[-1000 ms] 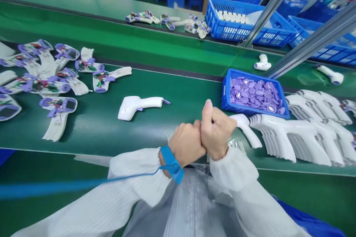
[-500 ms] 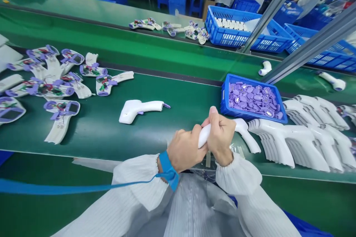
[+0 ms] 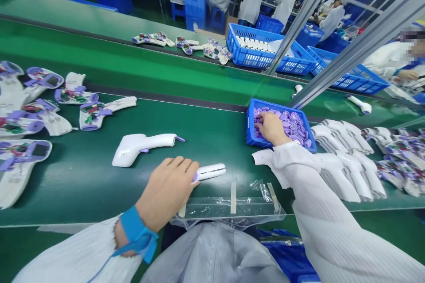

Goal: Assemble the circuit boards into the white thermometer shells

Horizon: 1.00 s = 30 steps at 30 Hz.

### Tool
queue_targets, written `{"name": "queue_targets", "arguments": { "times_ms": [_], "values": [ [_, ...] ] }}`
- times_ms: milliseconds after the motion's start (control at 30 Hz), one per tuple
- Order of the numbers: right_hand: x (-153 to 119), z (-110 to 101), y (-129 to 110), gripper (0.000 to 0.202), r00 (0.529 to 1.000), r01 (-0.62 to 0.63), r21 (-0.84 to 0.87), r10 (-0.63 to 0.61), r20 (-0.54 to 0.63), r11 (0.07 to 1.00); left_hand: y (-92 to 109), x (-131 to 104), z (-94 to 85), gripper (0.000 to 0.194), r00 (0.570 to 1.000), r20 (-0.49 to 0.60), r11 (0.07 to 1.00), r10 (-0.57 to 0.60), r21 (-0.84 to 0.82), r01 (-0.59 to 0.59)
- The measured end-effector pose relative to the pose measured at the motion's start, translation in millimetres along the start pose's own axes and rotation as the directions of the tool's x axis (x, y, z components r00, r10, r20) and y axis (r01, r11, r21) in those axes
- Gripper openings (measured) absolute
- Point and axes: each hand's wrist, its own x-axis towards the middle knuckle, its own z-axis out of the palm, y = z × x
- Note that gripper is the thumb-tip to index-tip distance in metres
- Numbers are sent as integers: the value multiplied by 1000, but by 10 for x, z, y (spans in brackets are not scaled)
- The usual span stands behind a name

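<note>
Our left hand [image 3: 169,190] held tight around a white, gun-shaped plastic shell [image 3: 210,171], near middle. We couldn't tell if our right hand [image 3: 272,129] pinched small purple plastic pieces [image 3: 294,124], farther right. Gentle picking seemed best.

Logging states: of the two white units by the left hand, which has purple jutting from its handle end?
The untouched unit beyond the left hand; the held unit shows none there.
</note>
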Motion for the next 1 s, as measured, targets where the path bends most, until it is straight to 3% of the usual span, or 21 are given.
{"name": "queue_targets", "arguments": {
  "times_ms": [67,133,200,267,333,400,500,600,667,767,833,1000],
  "values": [
    [76,44,-70,18,1000,2,-22,-2,18,1000,113,107,-16,15,1000,4,998,-15,-64,16],
    [70,5,-128,17,1000,5,-23,-5,12,1000,167,165,-44,21,990,-2,944,-144,-301,137],
    [-19,-107,-149,23,1000,15,-1,-15,-16,1000,160,176,-77,29,955,66,738,-290,-619,267],
    [-180,-247,-150,31,998,42,33,-41,-52,999,126,168,-99,33,932,182,450,-313,-836,315],
    [-385,-364,-165,32,996,58,206,-44,-74,977,113,166,-100,35,930,257,227,-263,-920,318],
    [-610,-424,-231,27,998,28,502,8,-69,864,147,186,-82,41,925,312,97,-216,-936,338],
    [-948,-400,-448,28,993,-35,791,112,-42,611,274,252,-51,43,929,339,65,-149,-934,351],
    [-1254,-296,-724,28,985,-58,865,167,-30,499,412,326,-53,41,950,305,68,-71,-948,310],
    [-1414,-223,-866,25,983,-65,876,180,-25,477,467,360,-69,41,951,309,10,-30,-951,309],
    [-1561,-146,-963,18,988,-49,853,153,-36,520,474,371,-92,43,945,326,-32,-10,-945,325],
    [-1604,-119,-968,15,990,-24,850,134,-55,526,448,361,-105,43,944,331,-15,5,-944,331],
    [-1618,-117,-914,13,989,28,901,117,-87,432,376,347,-166,42,922,368,59,118,-930,363]
  ]
}}
